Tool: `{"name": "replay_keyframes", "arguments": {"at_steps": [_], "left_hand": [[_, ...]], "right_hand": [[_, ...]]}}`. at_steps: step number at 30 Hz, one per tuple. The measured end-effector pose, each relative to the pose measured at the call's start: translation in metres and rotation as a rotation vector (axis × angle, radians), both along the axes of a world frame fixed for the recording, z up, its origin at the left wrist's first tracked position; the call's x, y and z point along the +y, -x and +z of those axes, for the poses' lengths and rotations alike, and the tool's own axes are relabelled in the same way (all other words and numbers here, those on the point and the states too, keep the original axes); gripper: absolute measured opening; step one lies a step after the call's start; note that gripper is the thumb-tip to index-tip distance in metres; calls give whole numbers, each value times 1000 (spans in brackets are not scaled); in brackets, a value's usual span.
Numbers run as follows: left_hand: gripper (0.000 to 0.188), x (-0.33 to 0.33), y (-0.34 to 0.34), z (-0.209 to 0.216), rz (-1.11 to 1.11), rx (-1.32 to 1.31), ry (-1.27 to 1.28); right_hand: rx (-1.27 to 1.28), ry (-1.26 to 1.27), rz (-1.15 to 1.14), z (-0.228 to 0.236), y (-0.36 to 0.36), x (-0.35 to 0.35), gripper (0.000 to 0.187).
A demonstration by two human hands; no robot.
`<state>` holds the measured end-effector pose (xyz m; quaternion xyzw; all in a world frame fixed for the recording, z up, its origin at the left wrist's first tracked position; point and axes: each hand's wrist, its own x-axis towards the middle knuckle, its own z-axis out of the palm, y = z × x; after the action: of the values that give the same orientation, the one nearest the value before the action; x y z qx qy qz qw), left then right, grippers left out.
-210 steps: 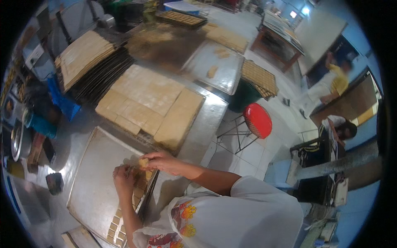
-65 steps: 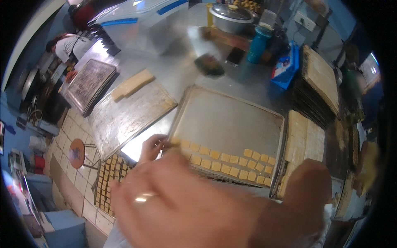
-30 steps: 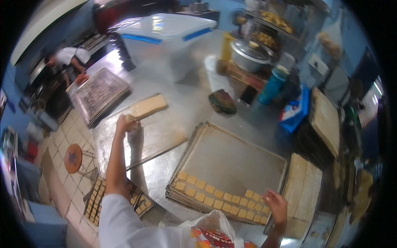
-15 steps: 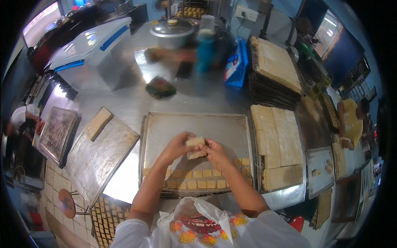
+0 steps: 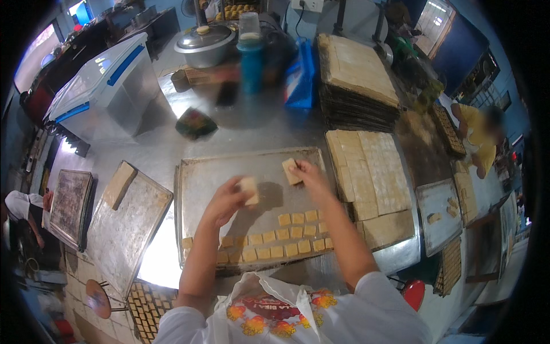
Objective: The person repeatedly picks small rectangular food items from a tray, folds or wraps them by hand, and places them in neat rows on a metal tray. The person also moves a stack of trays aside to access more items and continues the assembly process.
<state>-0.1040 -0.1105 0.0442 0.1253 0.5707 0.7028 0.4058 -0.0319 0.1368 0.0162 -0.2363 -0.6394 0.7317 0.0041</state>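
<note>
Left hand [image 5: 226,200] pinches a dough stack [image 5: 250,190] above the baking tray [image 5: 189,172]; right hand [image 5: 309,172] grips another dough piece [image 5: 291,171] near the tray's far edge. Risk, judged: loose fingertip hold could drop pieces onto the laid rows [image 5: 275,243], disturbing them.

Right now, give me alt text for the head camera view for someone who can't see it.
Seen from above, a person's left hand and right hand each hold a pale dough piece over a metal baking tray with rows of dough squares along its near edge. A cut dough slab lies to the right.
</note>
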Motion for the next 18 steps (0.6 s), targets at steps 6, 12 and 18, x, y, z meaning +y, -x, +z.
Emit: {"name": "replay_keyframes", "arguments": {"at_steps": [6,12,18], "left_hand": [[52,-21,-27,-1,-41,239,139],[52,-23,-46,1,-136,322,182],[39,-6,-59,11,-216,544,240]], "right_hand": [[-3,-1148,117,4,37,31,42],[127,-465,302,15,-27,-47,58],[88,267,232,0,-82,-82,45]]}}
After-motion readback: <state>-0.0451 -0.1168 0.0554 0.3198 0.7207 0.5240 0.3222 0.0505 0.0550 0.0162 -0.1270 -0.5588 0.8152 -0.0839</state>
